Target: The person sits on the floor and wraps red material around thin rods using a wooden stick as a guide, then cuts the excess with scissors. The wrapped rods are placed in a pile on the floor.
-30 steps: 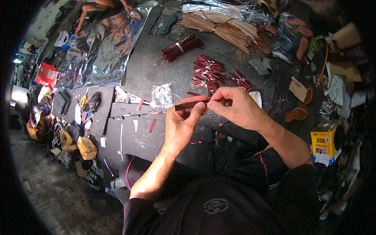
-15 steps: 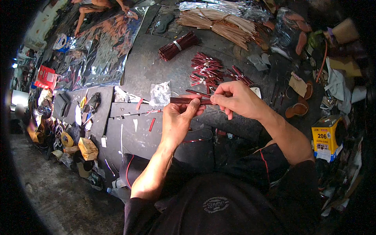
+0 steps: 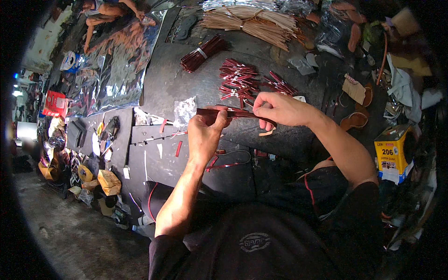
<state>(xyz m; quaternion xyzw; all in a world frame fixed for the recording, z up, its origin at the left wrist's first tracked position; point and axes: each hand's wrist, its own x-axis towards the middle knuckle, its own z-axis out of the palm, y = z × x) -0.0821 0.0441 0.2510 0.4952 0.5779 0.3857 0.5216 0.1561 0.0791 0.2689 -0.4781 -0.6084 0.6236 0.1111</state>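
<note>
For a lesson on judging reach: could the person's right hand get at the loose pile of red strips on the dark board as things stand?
Probably yes. The right hand hovers just below the pile of red strips with nothing between them, but its fingers already pinch a dark red strip, shared with the left hand.

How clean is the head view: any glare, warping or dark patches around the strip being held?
Head view: fisheye bends edges toward a black rim; the silver foil sheet glares; the dark red strip between left hand and right hand is evenly lit, sharp; right side is dim.
</note>
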